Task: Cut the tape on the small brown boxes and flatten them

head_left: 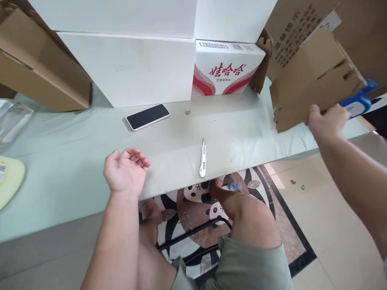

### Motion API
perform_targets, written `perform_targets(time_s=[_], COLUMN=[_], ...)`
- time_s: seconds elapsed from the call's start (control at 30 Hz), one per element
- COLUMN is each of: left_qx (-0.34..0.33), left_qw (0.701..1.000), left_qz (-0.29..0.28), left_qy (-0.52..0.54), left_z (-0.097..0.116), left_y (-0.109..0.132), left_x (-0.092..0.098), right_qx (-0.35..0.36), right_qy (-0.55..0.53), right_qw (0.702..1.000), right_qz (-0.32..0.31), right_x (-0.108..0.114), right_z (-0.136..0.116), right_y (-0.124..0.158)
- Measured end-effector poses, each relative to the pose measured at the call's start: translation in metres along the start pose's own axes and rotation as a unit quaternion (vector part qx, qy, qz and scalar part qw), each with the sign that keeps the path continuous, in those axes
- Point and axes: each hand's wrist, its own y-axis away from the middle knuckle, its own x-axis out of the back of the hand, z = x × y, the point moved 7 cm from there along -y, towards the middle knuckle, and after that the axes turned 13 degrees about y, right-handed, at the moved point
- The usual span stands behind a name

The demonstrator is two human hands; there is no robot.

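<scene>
My right hand [329, 121] grips the lower edge of a brown cardboard box [311, 76], raised and tilted at the right end of the table. A blue item [361, 98] with a white label shows behind the box; most of it is hidden. My left hand [127, 171] hovers palm up near the table's front edge, fingers loosely curled and apart, with nothing in it. Between my hands a white utility knife [202, 159] lies on the table [169, 149], its tip pointing away from me. A dark-screened phone [148, 117] lies beyond my left hand.
White cartons [127, 68] stand stacked along the back, beside a red-and-white water carton [228, 72]. A brown box [45, 64] is at the left, with clear plastic packaging [13, 119] and a pale yellow object [10, 179] nearby. A large printed carton [298, 32] stands back right.
</scene>
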Motion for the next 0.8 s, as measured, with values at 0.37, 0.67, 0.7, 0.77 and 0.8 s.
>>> perform_targets(time_s=[0.37, 0.67, 0.7, 0.77, 0.8], left_qx=[-0.006, -0.011, -0.014, -0.019, -0.02], left_qw=[0.999, 0.996, 0.995, 0.993, 0.991], left_qz=[-0.028, -0.042, -0.042, -0.04, -0.038], left_qy=[0.026, 0.081, 0.09, 0.112, 0.126], left_z=[0.004, 0.029, 0.033, 0.04, 0.044], left_y=[-0.002, 0.012, 0.013, 0.016, 0.016], left_x=[-0.005, 0.017, 0.022, 0.031, 0.036], right_qx=[0.057, 0.162, 0.188, 0.255, 0.295], right_qy=[-0.098, -0.088, -0.091, -0.101, -0.104], right_qw=[0.972, 0.947, 0.941, 0.924, 0.913], right_qz=[-0.204, -0.262, -0.265, -0.266, -0.263], right_x=[-0.061, -0.054, -0.05, -0.045, -0.043], right_z=[-0.074, -0.127, -0.147, -0.194, -0.221], right_y=[0.017, 0.089, 0.099, 0.124, 0.139])
